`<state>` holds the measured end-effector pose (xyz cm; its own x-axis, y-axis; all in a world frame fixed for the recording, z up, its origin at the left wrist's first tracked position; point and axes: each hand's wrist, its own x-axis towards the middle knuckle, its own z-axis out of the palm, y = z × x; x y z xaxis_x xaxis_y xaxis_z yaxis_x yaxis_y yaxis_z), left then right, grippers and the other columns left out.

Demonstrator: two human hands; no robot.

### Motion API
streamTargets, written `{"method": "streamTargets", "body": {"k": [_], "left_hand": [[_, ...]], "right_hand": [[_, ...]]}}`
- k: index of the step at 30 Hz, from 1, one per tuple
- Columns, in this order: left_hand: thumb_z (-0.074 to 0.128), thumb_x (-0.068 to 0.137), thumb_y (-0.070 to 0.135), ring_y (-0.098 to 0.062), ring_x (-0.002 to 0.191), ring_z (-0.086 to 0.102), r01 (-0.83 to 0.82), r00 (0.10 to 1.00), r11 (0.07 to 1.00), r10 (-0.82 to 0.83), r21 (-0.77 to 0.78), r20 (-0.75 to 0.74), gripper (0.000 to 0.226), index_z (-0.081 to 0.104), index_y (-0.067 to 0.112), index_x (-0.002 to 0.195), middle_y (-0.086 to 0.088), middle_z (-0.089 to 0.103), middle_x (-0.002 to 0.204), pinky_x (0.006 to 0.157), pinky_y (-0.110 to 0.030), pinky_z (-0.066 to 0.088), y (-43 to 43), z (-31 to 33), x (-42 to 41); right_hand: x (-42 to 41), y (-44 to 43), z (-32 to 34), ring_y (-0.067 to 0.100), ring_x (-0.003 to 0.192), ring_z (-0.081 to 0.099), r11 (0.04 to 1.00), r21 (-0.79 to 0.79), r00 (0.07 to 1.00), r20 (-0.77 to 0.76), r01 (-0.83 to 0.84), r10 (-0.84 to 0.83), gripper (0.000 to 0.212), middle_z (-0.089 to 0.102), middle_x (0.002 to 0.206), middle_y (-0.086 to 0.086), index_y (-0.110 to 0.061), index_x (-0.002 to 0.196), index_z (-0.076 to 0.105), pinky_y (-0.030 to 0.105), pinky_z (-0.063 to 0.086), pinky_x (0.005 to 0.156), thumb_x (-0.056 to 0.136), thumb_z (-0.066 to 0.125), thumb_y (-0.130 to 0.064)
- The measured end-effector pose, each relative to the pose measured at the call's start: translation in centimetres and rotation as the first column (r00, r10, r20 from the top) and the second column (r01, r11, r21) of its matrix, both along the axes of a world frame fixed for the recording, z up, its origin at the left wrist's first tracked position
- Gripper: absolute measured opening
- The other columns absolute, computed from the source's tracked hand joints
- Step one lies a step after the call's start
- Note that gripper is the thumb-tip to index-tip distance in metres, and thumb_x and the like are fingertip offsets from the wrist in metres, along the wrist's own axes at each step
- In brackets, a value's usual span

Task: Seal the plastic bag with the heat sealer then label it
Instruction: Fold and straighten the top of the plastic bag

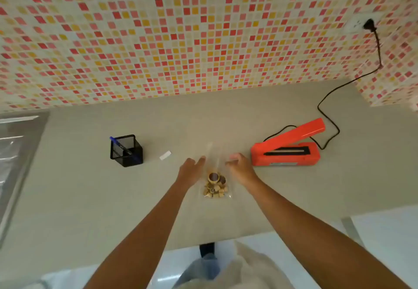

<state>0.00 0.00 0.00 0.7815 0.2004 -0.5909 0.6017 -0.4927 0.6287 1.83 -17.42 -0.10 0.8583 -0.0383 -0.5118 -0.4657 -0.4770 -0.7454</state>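
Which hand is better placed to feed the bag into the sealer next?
Right. The right hand sits between the clear plastic bag and the open orange heat sealer; the left hand is on the bag's far side.

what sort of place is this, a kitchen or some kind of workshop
Most likely a home kitchen counter set up as a small packing spot: a mosaic-tiled wall behind a grey countertop, a wall socket feeding the orange heat sealer, and a mesh pen holder on the counter.
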Motion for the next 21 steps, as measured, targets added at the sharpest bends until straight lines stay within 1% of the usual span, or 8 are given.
{"method": "streamTargets", "body": {"k": [2, 4, 7, 9, 11, 14, 17, 21], "left_hand": [[0.042, 0.09, 0.061, -0.033, 0.105, 0.062, -0.069, 0.997, 0.997, 0.068, -0.02, -0.034, 0.07, 0.064, -0.002, 0.111, -0.017, 0.067, 0.113, 0.09, -0.038, 0.047, 0.3, -0.9, 0.5], [0.049, 0.084, 0.062, -0.031, 0.1, 0.064, -0.103, 0.993, 0.992, 0.099, -0.07, -0.057, 0.067, 0.067, 0.0, 0.104, -0.016, 0.068, 0.106, 0.087, -0.037, 0.048, 0.4, -2.4, 0.8], [0.062, 0.085, 0.043, -0.022, 0.077, 0.062, -0.106, 0.994, 0.978, 0.1, -0.178, -0.044, 0.037, 0.068, 0.007, 0.082, -0.009, 0.066, 0.083, 0.069, -0.031, 0.047, -0.1, -2.4, 0.4], [0.066, 0.086, 0.027, -0.02, 0.073, 0.062, -0.114, 0.993, 0.965, 0.114, -0.235, -0.014, 0.021, 0.072, 0.007, 0.083, -0.012, 0.07, 0.084, 0.066, -0.031, 0.049, -0.3, -2.4, 0.2], [0.066, 0.085, 0.019, -0.018, 0.073, 0.062, -0.113, 0.991, 0.951, 0.128, -0.287, 0.032, 0.013, 0.075, 0.01, 0.085, -0.009, 0.071, 0.083, 0.067, -0.03, 0.05, -0.4, -2.3, 0.0], [0.066, 0.086, 0.011, -0.009, 0.075, 0.065, -0.111, 0.985, 0.922, 0.151, -0.371, 0.082, 0.012, 0.077, 0.014, 0.088, 0.0, 0.074, 0.086, 0.071, -0.021, 0.051, -0.8, -1.7, -0.5], [0.068, 0.09, 0.011, -0.003, 0.08, 0.067, -0.102, 0.964, 0.892, 0.199, -0.441, 0.179, 0.012, 0.078, 0.015, 0.094, 0.005, 0.076, 0.091, 0.073, -0.013, 0.05, -1.0, -0.7, -0.8], [0.068, 0.09, 0.008, -0.007, 0.092, 0.069, -0.058, 0.927, 0.853, 0.239, -0.519, 0.289, 0.014, 0.077, 0.013, 0.098, 0.005, 0.077, 0.098, 0.082, -0.016, 0.051, -0.4, -0.1, -1.0]], "right_hand": [[-0.1, 0.2, -0.8, 0.027, 0.116, 0.059, 0.999, -0.016, 0.997, -0.06, 0.04, -0.041, 0.044, 0.063, 0.122, 0.01, -0.004, 0.127, 0.058, 0.033, 0.044, 0.098, 0.086, 0.069, -0.016], [-0.7, 0.3, -1.6, 0.027, 0.115, 0.059, 0.997, -0.008, 0.992, -0.103, 0.073, -0.074, 0.045, 0.063, 0.119, 0.008, -0.004, 0.126, 0.058, 0.032, 0.044, 0.095, 0.084, 0.071, -0.013], [-0.7, 0.1, -2.8, 0.028, 0.109, 0.063, 0.983, 0.008, 0.979, -0.095, 0.182, -0.181, 0.044, 0.067, 0.114, 0.01, -0.007, 0.12, 0.061, 0.036, 0.049, 0.094, 0.078, 0.074, -0.01], [-0.4, -0.3, -3.2, 0.027, 0.104, 0.066, 0.98, 0.04, 0.975, -0.121, 0.195, -0.189, 0.04, 0.07, 0.109, 0.01, -0.008, 0.114, 0.067, 0.038, 0.051, 0.093, 0.074, 0.074, -0.009], [-0.6, -0.6, -3.2, 0.025, 0.096, 0.069, 0.98, 0.127, 0.981, -0.138, 0.155, -0.137, 0.034, 0.075, 0.101, 0.013, -0.008, 0.102, 0.075, 0.036, 0.053, 0.088, 0.068, 0.073, -0.011], [-0.8, -1.1, -2.2, 0.014, 0.083, 0.066, 0.969, 0.23, 0.996, -0.042, 0.091, -0.083, 0.013, 0.076, 0.091, 0.012, -0.007, 0.092, 0.078, 0.027, 0.051, 0.079, 0.081, 0.073, -0.003], [-0.9, -2.1, -1.2, 0.002, 0.076, 0.064, 0.96, 0.274, 0.994, 0.078, 0.052, -0.076, 0.006, 0.075, 0.084, 0.004, -0.006, 0.091, 0.078, 0.017, 0.049, 0.075, 0.088, 0.072, -0.006], [-1.2, -3.4, -0.1, 0.004, 0.087, 0.069, 0.93, 0.363, 0.981, 0.151, 0.059, -0.12, 0.011, 0.078, 0.089, -0.008, -0.022, 0.089, 0.077, 0.014, 0.05, 0.081, 0.089, 0.073, -0.012]]}}
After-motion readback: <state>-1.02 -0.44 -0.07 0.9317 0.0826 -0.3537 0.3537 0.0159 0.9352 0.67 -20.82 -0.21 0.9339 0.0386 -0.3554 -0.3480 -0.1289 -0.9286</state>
